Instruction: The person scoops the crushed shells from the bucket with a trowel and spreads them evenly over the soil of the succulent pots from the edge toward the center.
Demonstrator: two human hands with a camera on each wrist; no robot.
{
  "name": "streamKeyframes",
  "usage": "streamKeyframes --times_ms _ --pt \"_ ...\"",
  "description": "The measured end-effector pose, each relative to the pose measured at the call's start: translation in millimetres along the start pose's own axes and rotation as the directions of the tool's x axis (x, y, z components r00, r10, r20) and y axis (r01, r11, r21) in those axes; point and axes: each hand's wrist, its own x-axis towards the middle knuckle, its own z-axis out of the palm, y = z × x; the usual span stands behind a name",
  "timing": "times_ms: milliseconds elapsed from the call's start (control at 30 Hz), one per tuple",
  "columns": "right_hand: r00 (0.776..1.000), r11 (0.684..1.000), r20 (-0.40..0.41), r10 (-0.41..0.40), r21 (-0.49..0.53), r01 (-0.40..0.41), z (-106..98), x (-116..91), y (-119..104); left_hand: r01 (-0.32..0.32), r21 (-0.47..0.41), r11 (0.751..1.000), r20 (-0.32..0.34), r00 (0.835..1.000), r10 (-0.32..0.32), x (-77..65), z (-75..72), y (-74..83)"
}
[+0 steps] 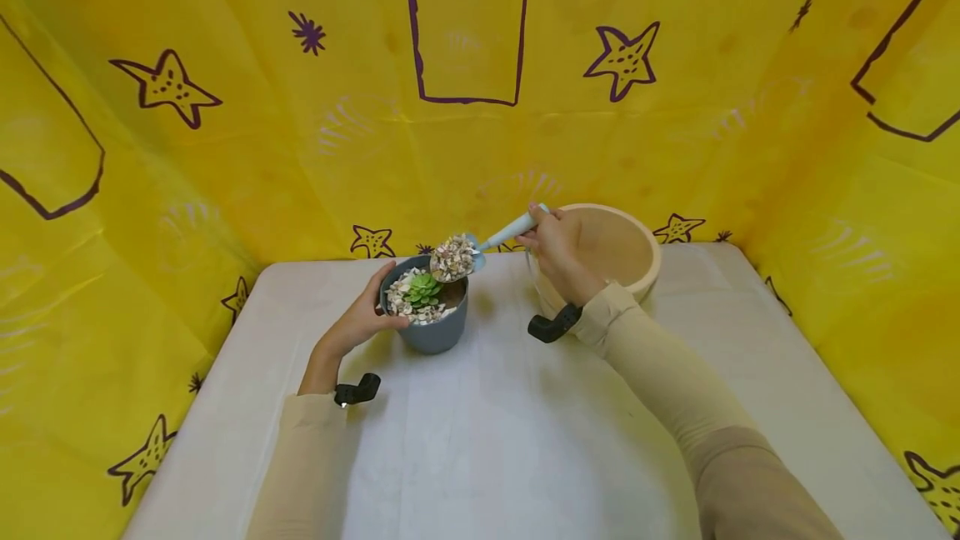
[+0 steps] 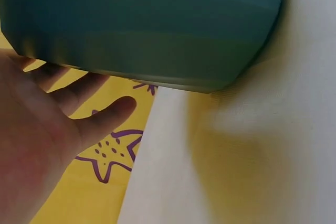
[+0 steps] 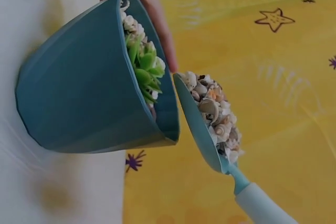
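Note:
A blue-grey flower pot (image 1: 431,336) stands upright on the table, with a green succulent (image 1: 423,290) among pale shell pieces inside. Part of the soil at the pot's right side shows bare and brown. My left hand (image 1: 365,311) holds the pot's left side, thumb toward the front and fingers round the back near the rim. My right hand (image 1: 558,250) grips the pale blue handle of a small trowel (image 3: 202,135). Heaped on its blade are small shells (image 3: 218,116), just above the pot's right rim; the right wrist view shows the heap still on the blade.
A large round bowl with a pale wooden-looking rim (image 1: 651,269) stands right of the pot, partly hidden behind my right hand and forearm. White cloth covers the table (image 1: 480,440). A yellow patterned curtain (image 1: 480,148) rises behind the table and along both sides.

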Motion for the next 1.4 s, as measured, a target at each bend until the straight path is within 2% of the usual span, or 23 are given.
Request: streamKeyframes --times_ms 167,467,667,967,1167,1400 --pt "1.000 1.000 -0.002 -0.013 -0.003 0.013 -0.1 -2.5 2.7 0.001 0.001 1.000 0.007 1.000 -0.001 -1.0 0.3 -1.0" --pt "0.997 0.996 0.005 -0.073 -0.051 0.074 1.3 -2.9 9.7 0.013 0.047 0.999 -0.019 1.000 -0.012 -4.8 0.0 -1.2" --pt "0.996 0.994 -0.006 -0.088 -0.069 0.088 0.3 -3.0 11.0 0.020 0.042 0.999 -0.029 0.999 -0.018 -7.0 3.2 1.8" --pt "0.996 0.994 -0.040 -0.080 -0.071 0.077 1.4 -2.6 14.1 0.092 0.035 0.995 -0.080 0.993 -0.089 -12.8 10.2 6.4" --pt "0.995 0.993 -0.038 -0.095 -0.079 0.092 4.4 -5.9 17.8 0.125 0.076 0.989 -0.101 0.988 -0.117 -16.5 12.8 9.1" --pt "0.989 0.983 -0.017 -0.150 -0.110 0.147 10.1 -10.1 21.9 0.114 0.105 0.988 -0.117 0.988 -0.102 -17.6 14.0 8.4"
